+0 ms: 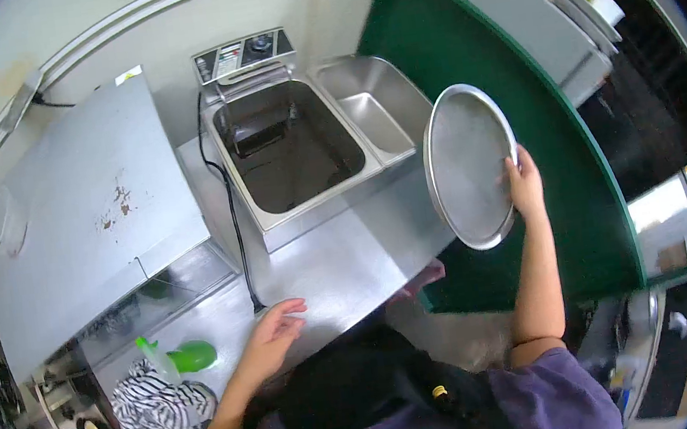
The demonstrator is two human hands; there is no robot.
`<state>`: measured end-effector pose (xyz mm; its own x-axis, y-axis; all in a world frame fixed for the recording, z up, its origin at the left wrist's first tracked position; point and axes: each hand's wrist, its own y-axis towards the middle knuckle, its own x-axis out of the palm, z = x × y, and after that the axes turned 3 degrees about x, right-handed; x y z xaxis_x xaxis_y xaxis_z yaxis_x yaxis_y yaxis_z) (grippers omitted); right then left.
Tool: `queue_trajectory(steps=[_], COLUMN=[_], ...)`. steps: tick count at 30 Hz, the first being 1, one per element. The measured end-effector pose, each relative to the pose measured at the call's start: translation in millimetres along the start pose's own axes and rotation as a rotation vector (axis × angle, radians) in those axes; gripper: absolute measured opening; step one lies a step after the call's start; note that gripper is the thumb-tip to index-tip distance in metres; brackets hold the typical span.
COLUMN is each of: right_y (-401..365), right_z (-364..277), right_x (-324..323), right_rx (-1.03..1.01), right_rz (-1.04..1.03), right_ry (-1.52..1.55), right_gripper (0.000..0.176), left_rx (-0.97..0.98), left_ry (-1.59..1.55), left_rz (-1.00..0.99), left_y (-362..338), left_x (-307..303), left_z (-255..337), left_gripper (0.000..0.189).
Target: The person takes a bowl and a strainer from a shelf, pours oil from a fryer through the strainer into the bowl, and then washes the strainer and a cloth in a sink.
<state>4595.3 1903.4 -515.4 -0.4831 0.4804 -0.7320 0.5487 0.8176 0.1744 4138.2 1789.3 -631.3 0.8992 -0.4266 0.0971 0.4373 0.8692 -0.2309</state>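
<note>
My right hand (526,186) grips the rim of a round metal sieve (469,165), fingers faintly visible through its mesh. The sieve is tilted up on edge, to the right of a deep fryer (281,233). Dark oil (292,156) fills the fryer's left tank, and a heating element (259,130) dips into it. The right basin (370,115) is bare metal. My left hand (277,336) is open and holds nothing, with fingers stretched out above the counter's front edge, close to a black power cord (237,237).
A large steel appliance (88,187) stands on the left. Before it lie a green spray bottle (193,356) and a striped cloth (161,408). A green partition (509,88) borders the right side. The steel counter (334,272) runs in front of the fryer.
</note>
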Motion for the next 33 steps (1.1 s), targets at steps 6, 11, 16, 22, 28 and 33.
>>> queue_trajectory(steps=[6, 11, 16, 22, 28, 33], right_y=[165, 252, 279, 297, 284, 277], right_z=[-27, -19, -25, 3, 1, 11], right_x=[65, 143, 188, 218, 223, 228], right_rx=[-0.255, -0.497, -0.53, -0.577, -0.586, -0.697], right_rz=[-0.201, -0.357, -0.42, -0.438, -0.428, -0.273], right_ry=[-0.118, -0.293, -0.393, -0.384, -0.424, -0.455], right_gripper=[0.043, 0.043, 0.044, 0.043, 0.042, 0.04], left_rx=[-0.047, 0.063, 0.024, 0.023, 0.03, 0.034], left_ry=[-0.143, -0.246, -0.152, -0.155, -0.159, -0.147], left_rz=[0.485, 0.832, 0.819, 0.889, 0.883, 0.86], left_y=[24, 67, 92, 92, 99, 104], left_x=[45, 116, 167, 171, 162, 154], left_z=[-4, -2, 15, 11, 7, -2], left_gripper=[0.031, 0.028, 0.025, 0.024, 0.024, 0.025])
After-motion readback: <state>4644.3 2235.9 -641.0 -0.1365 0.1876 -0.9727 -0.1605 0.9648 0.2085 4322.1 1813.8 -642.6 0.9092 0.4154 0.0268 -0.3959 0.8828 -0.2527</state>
